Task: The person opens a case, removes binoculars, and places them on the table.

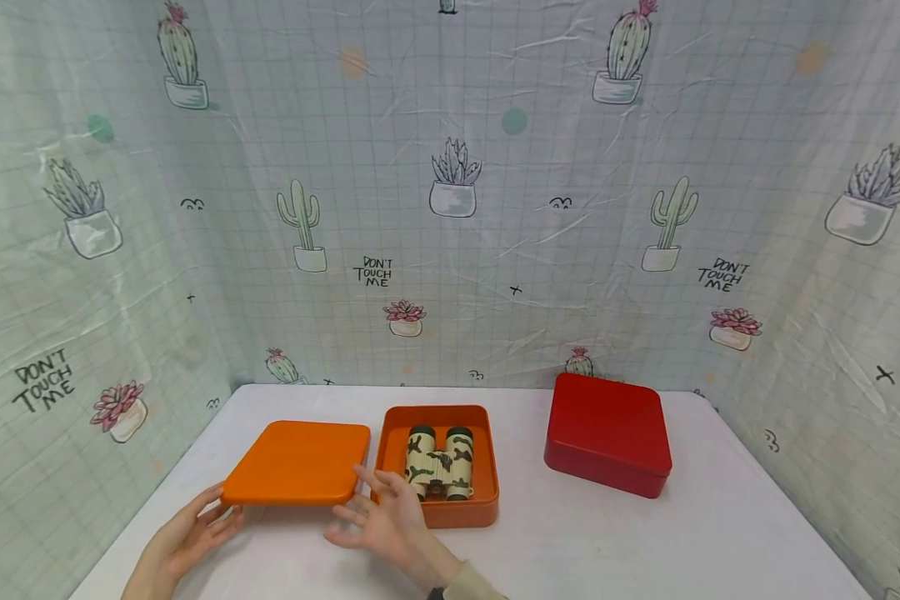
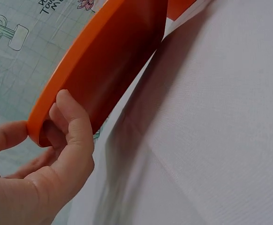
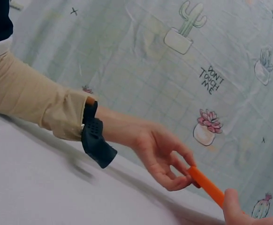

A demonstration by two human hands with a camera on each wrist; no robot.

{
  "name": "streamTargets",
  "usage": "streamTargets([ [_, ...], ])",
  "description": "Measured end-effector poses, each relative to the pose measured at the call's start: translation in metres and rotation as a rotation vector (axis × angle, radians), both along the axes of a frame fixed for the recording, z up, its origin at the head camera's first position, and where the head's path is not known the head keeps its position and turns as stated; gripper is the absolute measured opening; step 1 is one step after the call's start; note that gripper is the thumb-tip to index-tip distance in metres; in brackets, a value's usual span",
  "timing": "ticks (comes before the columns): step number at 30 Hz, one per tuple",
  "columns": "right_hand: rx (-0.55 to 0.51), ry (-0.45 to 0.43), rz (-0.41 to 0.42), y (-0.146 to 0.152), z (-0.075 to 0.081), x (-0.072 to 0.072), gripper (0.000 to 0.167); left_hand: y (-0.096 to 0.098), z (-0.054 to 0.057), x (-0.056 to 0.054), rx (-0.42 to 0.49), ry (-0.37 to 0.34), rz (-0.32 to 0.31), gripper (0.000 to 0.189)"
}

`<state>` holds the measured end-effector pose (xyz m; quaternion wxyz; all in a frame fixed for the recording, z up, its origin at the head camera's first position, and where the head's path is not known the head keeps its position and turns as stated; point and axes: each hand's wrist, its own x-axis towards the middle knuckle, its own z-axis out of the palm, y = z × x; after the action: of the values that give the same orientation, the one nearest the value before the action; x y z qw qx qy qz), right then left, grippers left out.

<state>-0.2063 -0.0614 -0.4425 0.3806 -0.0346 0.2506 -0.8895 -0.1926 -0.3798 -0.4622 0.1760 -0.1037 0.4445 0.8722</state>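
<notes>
An orange box lid (image 1: 300, 462) is held above the white table, left of an open orange box. My left hand (image 1: 187, 537) pinches the lid's near left corner; in the left wrist view its fingers (image 2: 78, 136) reach under the rim to the hollow underside. Beside the lid's near right corner is my right hand (image 1: 390, 521), its fingers spread. Whether it touches the lid is unclear. Camouflage-patterned binoculars (image 1: 440, 462) lie inside the orange box (image 1: 461, 515), whose near left corner is partly hidden by the right hand. At the right wrist view's lower edge, part of the right hand (image 3: 237, 213) shows.
A closed red box (image 1: 607, 433) sits on the right side of the white table (image 1: 570, 550). Cactus-printed sheeting (image 1: 450, 250) hangs behind the table and along both sides. A dark band (image 3: 96, 140) is on the left wrist below a tan sleeve.
</notes>
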Motion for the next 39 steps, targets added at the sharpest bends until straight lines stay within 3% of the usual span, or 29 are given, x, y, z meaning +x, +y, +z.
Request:
streamTargets([
  [7, 0.024, -0.046, -0.032, -0.007, -0.009, 0.005, 0.066, 0.001, -0.005, 0.001, -0.113, 0.025, -0.010, 0.015],
  [11, 0.047, -0.032, -0.031, -0.009, -0.013, 0.006, 0.065, 0.001, -0.005, 0.002, -0.113, -0.011, 0.072, 0.015],
  [16, 0.052, -0.023, -0.034, -0.011, -0.016, 0.005, 0.062, 0.000, -0.003, 0.000, -0.041, -0.070, 0.194, 0.021],
  [26, 0.059, -0.019, -0.066, -0.022, -0.024, -0.002, 0.057, 0.006, -0.003, -0.002, 0.163, -0.112, 0.304, 0.041],
  [39, 0.103, -0.002, -0.091, -0.028, -0.030, -0.003, 0.057, 0.017, -0.001, -0.002, 0.235, -0.130, 0.361, 0.042],
])
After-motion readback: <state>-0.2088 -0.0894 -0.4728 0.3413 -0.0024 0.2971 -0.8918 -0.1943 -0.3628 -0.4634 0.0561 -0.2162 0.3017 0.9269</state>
